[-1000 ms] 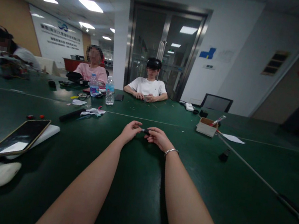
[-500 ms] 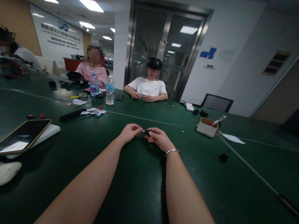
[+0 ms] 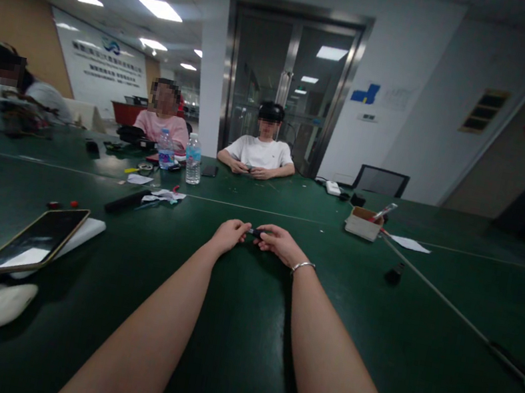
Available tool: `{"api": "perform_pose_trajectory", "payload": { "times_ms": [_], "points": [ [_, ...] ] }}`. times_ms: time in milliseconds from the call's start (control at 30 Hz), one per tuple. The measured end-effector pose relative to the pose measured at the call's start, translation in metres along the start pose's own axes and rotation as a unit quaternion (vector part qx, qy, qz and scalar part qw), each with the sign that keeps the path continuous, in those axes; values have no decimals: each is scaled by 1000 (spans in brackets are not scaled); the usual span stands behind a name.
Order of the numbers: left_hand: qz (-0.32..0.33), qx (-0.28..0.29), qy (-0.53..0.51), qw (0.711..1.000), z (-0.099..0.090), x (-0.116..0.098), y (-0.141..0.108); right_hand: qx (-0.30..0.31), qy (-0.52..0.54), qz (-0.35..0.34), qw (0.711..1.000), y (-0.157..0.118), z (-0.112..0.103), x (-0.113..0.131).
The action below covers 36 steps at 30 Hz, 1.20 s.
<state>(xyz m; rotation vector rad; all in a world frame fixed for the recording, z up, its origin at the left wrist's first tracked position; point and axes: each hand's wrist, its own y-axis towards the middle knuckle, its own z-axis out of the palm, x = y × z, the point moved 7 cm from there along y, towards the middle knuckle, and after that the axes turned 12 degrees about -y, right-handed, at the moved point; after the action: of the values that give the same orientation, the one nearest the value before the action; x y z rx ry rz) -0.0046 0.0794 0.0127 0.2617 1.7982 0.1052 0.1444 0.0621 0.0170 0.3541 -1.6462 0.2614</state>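
A small black piece with a silvery end [image 3: 255, 232], much like a USB plug, is held just above the green table between my two hands. My left hand [image 3: 229, 237] pinches its silvery end between thumb and fingertips. On the black body, my right hand [image 3: 282, 244] has its thumb and fingers closed, and a silver bangle [image 3: 303, 268] circles that wrist. The piece is too small to make out in detail, and the fingertips cover part of it. A similar black piece [image 3: 393, 274] with a paler end lies on the table to the right.
To the left are a phone [image 3: 33, 244] and a white computer mouse [image 3: 3, 308]. Farther off stand water bottles [image 3: 193, 161] and a small box [image 3: 363, 225] with a pen-like item in it. A person in white [image 3: 262, 154] sits across the table [image 3: 234, 354].
My left hand and forearm have shifted very slightly to the right. Both hands keep their pinch on the small black piece, which has hardly moved.
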Motion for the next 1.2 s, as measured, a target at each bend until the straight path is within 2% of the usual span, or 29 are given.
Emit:
{"api": "perform_pose_trajectory", "payload": {
  "times_ms": [200,367,733,933,1067,1200],
  "points": [
    [18,-34,203,978,4,-19,-11,7,-6,-3,1000,1,0,0],
    [4,-40,265,963,7,-30,-18,21,-12,-6,1000,1,3,1],
    [2,-44,222,974,0,-26,-15,26,-14,4,1000,-1,5,4],
    [30,-42,177,983,-1,-25,-14,6,-4,22,1000,1,3,3],
    [42,-34,128,990,1,-18,-11,-18,-6,31,999,2,1,0],
    [74,-35,28,996,2,-15,-6,-38,-26,23,999,3,-1,0]
  ]
}}
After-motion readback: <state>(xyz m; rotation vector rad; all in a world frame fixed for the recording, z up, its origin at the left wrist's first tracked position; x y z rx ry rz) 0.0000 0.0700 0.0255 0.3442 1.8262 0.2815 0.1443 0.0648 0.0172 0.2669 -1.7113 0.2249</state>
